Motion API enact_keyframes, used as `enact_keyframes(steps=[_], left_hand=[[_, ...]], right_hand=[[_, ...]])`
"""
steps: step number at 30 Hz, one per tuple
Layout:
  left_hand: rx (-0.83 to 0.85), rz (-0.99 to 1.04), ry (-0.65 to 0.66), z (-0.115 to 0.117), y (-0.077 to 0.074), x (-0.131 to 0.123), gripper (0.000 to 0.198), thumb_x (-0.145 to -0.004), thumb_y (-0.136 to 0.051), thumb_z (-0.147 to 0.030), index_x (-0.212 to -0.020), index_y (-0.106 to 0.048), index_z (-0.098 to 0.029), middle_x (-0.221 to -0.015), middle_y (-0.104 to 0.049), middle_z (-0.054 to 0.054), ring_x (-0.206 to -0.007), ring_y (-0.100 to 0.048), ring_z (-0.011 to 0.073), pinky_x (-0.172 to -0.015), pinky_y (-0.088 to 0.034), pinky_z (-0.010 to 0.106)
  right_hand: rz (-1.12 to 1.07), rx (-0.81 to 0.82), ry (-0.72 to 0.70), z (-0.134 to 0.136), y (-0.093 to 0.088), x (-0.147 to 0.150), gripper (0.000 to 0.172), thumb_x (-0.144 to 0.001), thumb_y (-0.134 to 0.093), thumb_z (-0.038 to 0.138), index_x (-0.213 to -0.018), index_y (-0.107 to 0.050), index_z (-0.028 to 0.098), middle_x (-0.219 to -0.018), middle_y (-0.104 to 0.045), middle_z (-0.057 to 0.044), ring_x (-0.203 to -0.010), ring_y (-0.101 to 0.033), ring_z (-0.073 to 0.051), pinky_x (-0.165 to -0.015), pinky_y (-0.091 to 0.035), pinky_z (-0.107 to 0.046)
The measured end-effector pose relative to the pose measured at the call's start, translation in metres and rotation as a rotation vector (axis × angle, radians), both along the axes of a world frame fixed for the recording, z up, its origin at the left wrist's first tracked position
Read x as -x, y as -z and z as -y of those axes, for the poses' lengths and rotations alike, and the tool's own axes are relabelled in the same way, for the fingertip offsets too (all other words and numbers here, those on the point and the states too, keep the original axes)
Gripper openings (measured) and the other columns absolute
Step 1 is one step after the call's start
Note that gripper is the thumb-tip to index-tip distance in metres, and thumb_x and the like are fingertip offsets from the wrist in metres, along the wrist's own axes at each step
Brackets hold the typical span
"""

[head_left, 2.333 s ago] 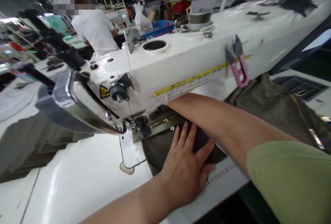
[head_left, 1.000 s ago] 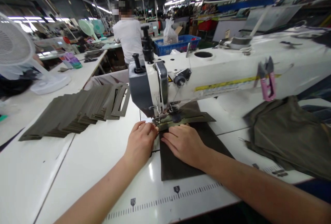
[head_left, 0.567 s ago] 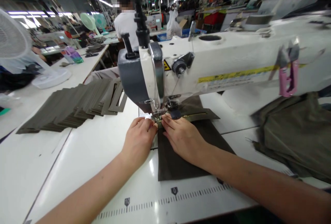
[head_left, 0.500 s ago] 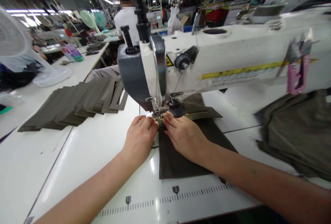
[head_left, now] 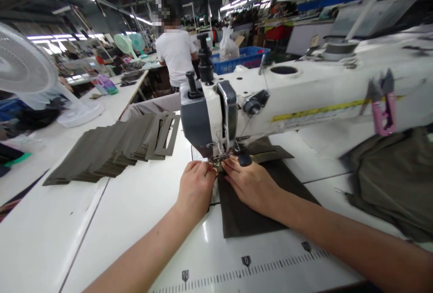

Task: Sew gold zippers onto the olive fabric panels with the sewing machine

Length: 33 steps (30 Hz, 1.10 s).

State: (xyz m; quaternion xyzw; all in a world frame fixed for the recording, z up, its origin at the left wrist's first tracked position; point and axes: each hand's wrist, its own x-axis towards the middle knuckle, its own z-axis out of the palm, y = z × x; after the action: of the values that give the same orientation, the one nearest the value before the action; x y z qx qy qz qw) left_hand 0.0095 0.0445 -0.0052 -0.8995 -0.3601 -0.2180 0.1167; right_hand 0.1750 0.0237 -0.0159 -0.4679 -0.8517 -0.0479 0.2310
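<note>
A white-and-grey sewing machine (head_left: 203, 119) stands before me, and both hands are at its presser foot (head_left: 218, 160). My left hand (head_left: 198, 187) is closed just left of the foot, its fingers curled around the end of a zipper, which they mostly hide. My right hand (head_left: 252, 185) lies flat, fingers stretched out and pointing to the needle. It presses on a dark olive fabric panel (head_left: 246, 221) that lies under the machine arm. A strip with a brass-coloured zipper (head_left: 267, 155) shows beyond the right hand, on top of the panel.
At left lies a fanned stack of olive pieces (head_left: 111, 146) with slotted frames at its right end. A white fan (head_left: 27, 63) stands behind. Pink snips (head_left: 384, 110) hang on the machine arm. Bundled olive fabric (head_left: 395, 180) lies at right. A person (head_left: 177, 54) is beyond the machine.
My view has shifted, so the machine, hands and stack appear further right and slightly lower. Both hands remain at the presser foot, with little visible movement of the fabric.
</note>
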Motion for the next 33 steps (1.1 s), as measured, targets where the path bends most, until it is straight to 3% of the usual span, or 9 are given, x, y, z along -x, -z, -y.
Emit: enact_keyframes(steps=[9,19,23,30,33], left_hand=[[-0.010,0.037,-0.023,0.000,-0.001,0.002,0.014,-0.085,-0.051,-0.018,-0.074,-0.058,-0.014,-0.073,-0.061,0.005,-0.071,-0.059,0.0197,-0.070,-0.047,0.034],[-0.026,0.051,-0.030,-0.004,0.002,0.001,0.018,-0.087,-0.048,-0.018,-0.072,-0.057,-0.015,-0.071,-0.060,0.006,-0.070,-0.058,0.0189,-0.069,-0.047,0.033],[-0.038,0.078,-0.015,-0.004,0.002,0.001,0.020,-0.088,-0.046,-0.018,-0.073,-0.057,-0.014,-0.072,-0.060,0.006,-0.069,-0.058,0.0190,-0.068,-0.048,0.034],[-0.023,0.113,0.001,-0.004,0.004,0.003,0.014,-0.086,-0.049,-0.017,-0.074,-0.057,-0.015,-0.076,-0.062,0.005,-0.073,-0.059,0.0203,-0.069,-0.048,0.035],[0.020,0.104,-0.003,-0.003,0.004,0.003,0.014,-0.085,-0.049,-0.015,-0.074,-0.057,-0.015,-0.078,-0.062,0.006,-0.075,-0.059,0.0209,-0.071,-0.048,0.036]], right_hand=[[-0.060,0.028,0.082,-0.008,0.000,-0.001,0.014,-0.083,-0.052,0.013,-0.079,-0.064,0.017,-0.101,-0.066,-0.007,-0.091,-0.061,-0.020,-0.082,-0.048,-0.031],[-0.038,-0.009,0.079,-0.010,0.003,-0.001,0.018,-0.082,-0.051,0.011,-0.091,-0.066,0.017,-0.096,-0.067,-0.007,-0.086,-0.061,-0.020,-0.077,-0.047,-0.031],[-0.076,-0.045,0.092,-0.010,0.004,-0.001,0.018,-0.083,-0.050,0.013,-0.088,-0.067,0.018,-0.095,-0.067,-0.007,-0.080,-0.061,-0.020,-0.073,-0.047,-0.030],[-0.133,-0.019,0.059,-0.011,0.007,0.001,0.018,-0.083,-0.048,0.011,-0.079,-0.064,0.017,-0.095,-0.067,-0.007,-0.085,-0.060,-0.020,-0.079,-0.045,-0.031],[-0.102,0.053,0.080,-0.012,0.007,0.003,0.020,-0.084,-0.045,0.010,-0.085,-0.064,0.016,-0.098,-0.065,-0.009,-0.092,-0.059,-0.021,-0.083,-0.044,-0.032]])
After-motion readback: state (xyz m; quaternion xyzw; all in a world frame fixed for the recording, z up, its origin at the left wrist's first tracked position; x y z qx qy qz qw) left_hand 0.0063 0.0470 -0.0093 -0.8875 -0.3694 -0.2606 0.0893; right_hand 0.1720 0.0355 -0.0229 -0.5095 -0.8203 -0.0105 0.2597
